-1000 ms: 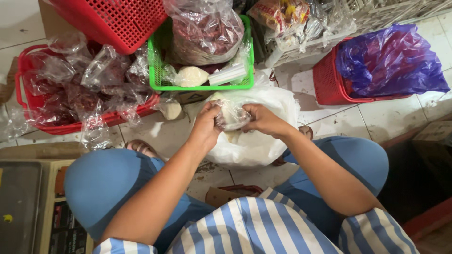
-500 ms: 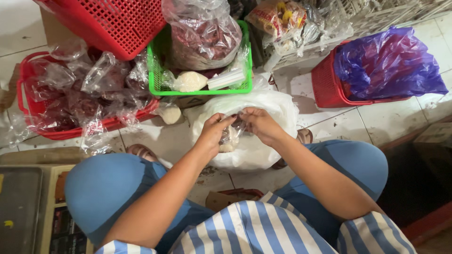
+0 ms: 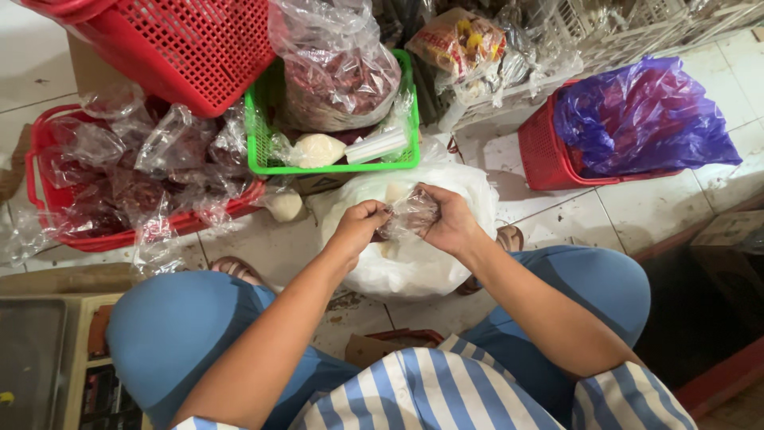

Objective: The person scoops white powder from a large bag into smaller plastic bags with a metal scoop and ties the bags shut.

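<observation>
Right, small clear plastic bag was pinched between my two hands, held up over the big white sack that sat on the tiled floor between my knees. My left hand was closed on the bag's left end, fingers curled tight round the twisted plastic. My right hand cupped the other end, thumb on top, also closed on it. Contents of the small bag looked pale and reddish, too crumpled to tell more.

Just beyond the sack I saw a green basket holding a large clear bag of dark red stuff, a pale round lump in plastic and some white sticks. Another pale bagged lump lay on the floor just beside the basket's near corner.

To the left, a low red basket was piled with filled clear bags; an upturned red basket leaned above it. To the right, well apart from my hands, a red crate carried a purple plastic bag. Far top, a bag of printed snack packs rested on a white crate.
</observation>
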